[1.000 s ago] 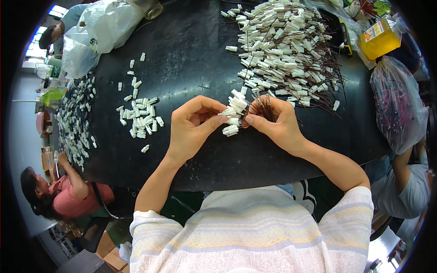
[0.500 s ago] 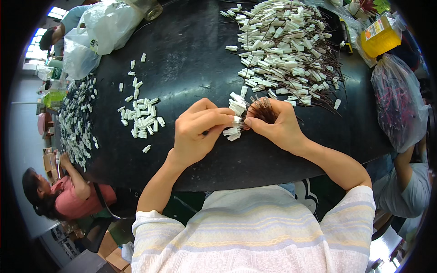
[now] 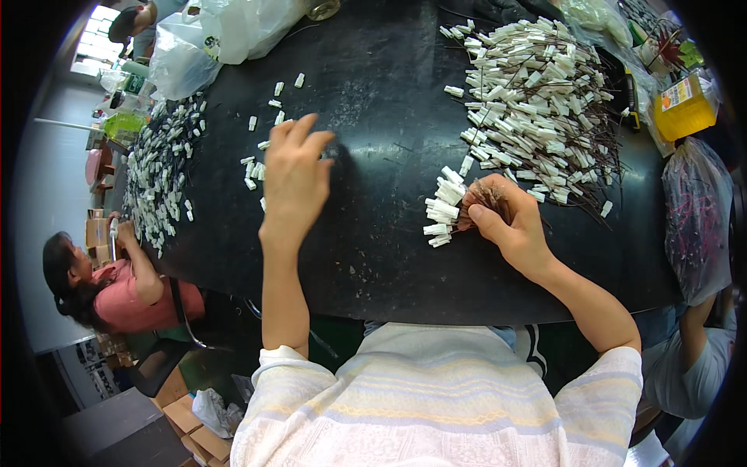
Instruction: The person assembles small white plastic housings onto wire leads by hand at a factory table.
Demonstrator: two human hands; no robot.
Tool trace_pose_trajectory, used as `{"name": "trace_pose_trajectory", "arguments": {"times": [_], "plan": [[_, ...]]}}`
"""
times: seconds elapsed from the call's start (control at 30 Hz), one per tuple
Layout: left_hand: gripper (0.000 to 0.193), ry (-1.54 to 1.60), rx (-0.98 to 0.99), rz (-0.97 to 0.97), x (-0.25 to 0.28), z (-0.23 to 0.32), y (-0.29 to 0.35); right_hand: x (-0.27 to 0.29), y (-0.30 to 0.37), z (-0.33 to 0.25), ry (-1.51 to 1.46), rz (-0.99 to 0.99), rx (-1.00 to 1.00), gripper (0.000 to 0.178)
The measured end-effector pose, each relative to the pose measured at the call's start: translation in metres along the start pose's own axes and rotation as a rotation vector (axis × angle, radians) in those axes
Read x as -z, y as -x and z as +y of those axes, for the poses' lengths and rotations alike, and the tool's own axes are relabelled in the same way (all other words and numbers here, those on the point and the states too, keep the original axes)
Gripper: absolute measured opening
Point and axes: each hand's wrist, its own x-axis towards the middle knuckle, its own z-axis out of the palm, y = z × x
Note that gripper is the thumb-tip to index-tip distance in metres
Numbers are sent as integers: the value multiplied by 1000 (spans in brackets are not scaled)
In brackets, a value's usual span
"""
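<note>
My right hand [image 3: 510, 226] is closed round a bundle of short brown wires [image 3: 492, 198]. White plastic connectors [image 3: 445, 204] on the bundle's ends fan out to the left of the fingers. Over on the left, my left hand [image 3: 297, 175] hovers above a small group of loose white connectors [image 3: 250, 171], fingers apart and nothing visible in them. The hand hides part of that group. Beyond my right hand lies a large heap of brown wires with white connectors [image 3: 537, 101].
The black table [image 3: 373, 265] carries another connector pile [image 3: 159, 171] at far left, where a person in a pink top [image 3: 132, 296] sits. White plastic bags [image 3: 241, 31] lie at the back left. A yellow-liquid bottle [image 3: 683, 109] and a clear bag [image 3: 700, 226] stand at right.
My left hand has left the bundle, moved left over the loose connectors and spread its fingers. My right hand keeps hold of the wires. The whole view has shifted slightly.
</note>
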Motion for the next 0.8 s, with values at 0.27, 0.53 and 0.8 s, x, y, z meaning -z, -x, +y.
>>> {"name": "trace_pose_trajectory", "arguments": {"times": [0.27, 0.53, 0.8], "plan": [[10, 288, 175, -38, -9, -17, 2, -2, -2, 1, -7, 10, -14, 8], [14, 1392, 291, -476, -3, 46, 4, -4, 0, 6, 30, 17, -27, 9], [16, 1503, 369, -557, -4, 47, 5, -4, -1, 9, 31, 29, -19, 10]]}}
